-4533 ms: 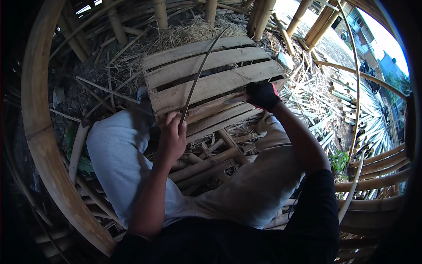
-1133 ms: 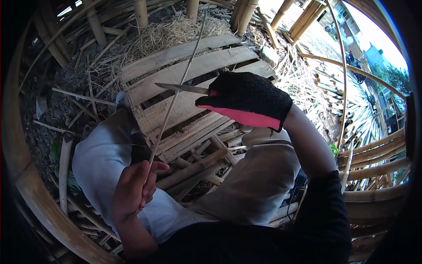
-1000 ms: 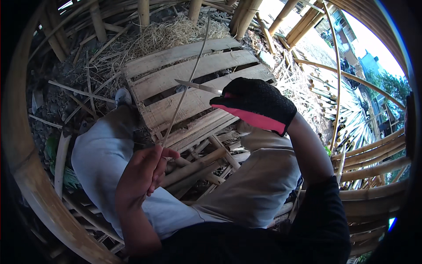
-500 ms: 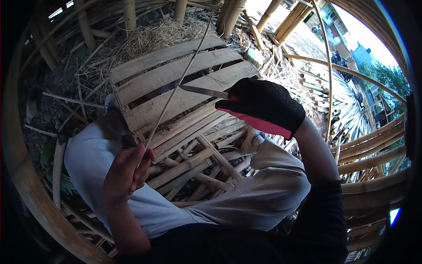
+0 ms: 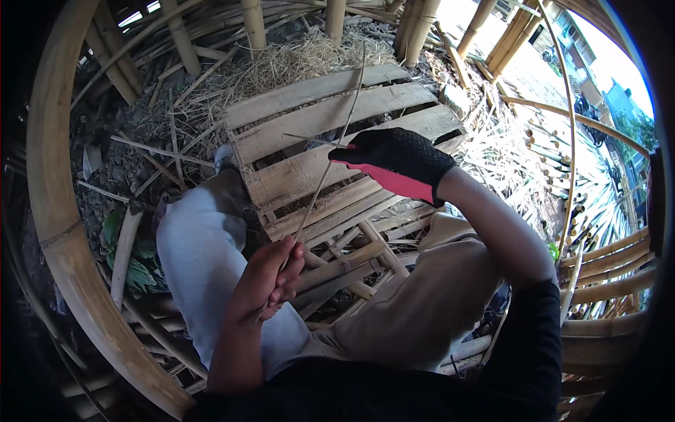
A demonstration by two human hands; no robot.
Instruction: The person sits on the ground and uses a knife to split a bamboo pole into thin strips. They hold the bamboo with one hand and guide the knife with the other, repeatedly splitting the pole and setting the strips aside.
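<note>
My bare left hand (image 5: 273, 281) is closed around the lower end of a thin bamboo strip (image 5: 320, 188), which slants up and away to the far side. My right hand (image 5: 397, 163), in a black glove with a pink edge, grips a knife whose handle is hidden in the fist. The knife's narrow blade (image 5: 307, 138) points left and crosses the strip around its middle. Where they meet, the glove is right beside the strip; whether its fingers touch the strip I cannot tell. Both hands are above a low slatted platform (image 5: 299, 172) between my legs.
Bamboo pieces (image 5: 344, 264) lie crossed below the platform's near edge. Dry shavings (image 5: 281, 67) are heaped behind it. A thick curved bamboo pole (image 5: 63, 232) rises at the left. Upright bamboo posts (image 5: 334, 21) stand at the back, and bamboo rails (image 5: 612, 285) run along the right.
My right hand has moved left with the knife, so the strip now crosses the blade near the glove instead of near its tip. The whole view has shifted; my left hand keeps its hold.
</note>
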